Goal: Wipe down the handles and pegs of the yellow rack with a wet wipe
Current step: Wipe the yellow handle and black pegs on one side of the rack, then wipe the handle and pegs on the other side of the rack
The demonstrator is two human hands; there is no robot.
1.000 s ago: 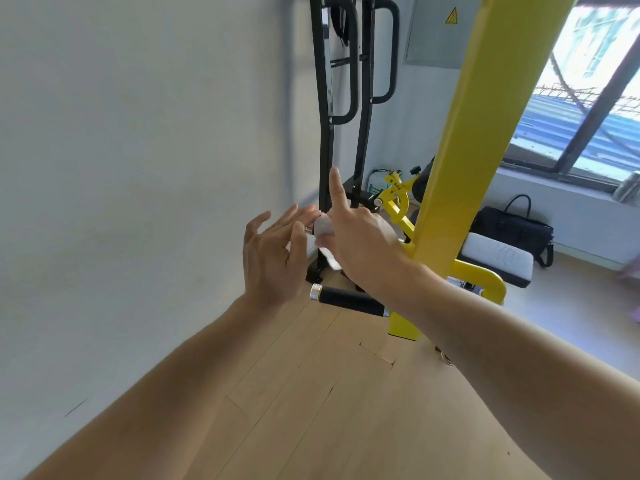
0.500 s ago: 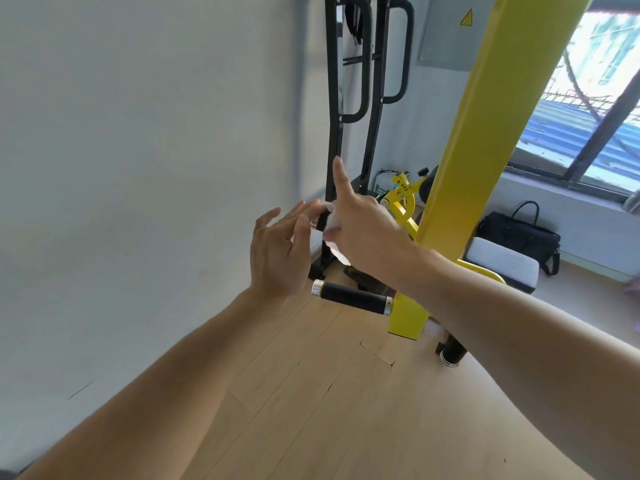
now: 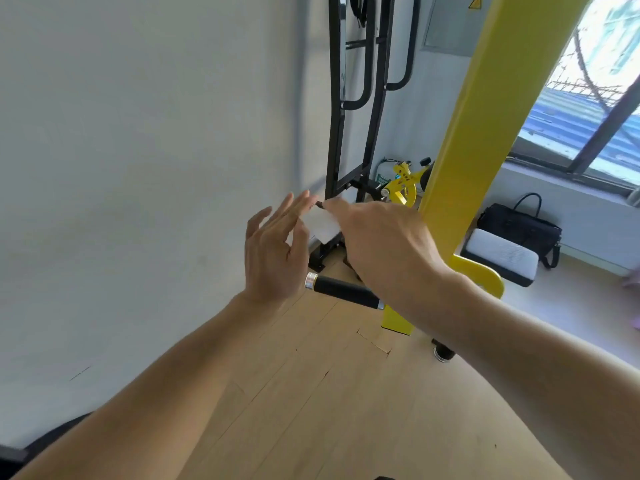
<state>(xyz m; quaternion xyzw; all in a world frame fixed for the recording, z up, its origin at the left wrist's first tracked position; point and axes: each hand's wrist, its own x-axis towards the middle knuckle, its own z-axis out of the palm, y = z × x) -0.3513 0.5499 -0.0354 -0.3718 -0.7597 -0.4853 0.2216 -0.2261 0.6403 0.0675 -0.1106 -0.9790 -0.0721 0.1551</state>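
Nearest me, my two bare forearms reach forward over the pale wooden plank floor. My left hand is up with its fingers straight and spread, palm turned toward the white wet wipe, fingertips at the wipe's edge. My right hand has its fingers curled round that wipe, pinching it; the wipe hangs between my two hands. Just below them the black foam-grip handle with a silver end cap juts out sideways from the tall yellow steel post of the rack, untouched. Beyond stands a black tubular frame against the white wall, then a white padded cushion and a black handbag under the window. A yellow triangular warning sticker sits on a grey panel; I can read no writing on it
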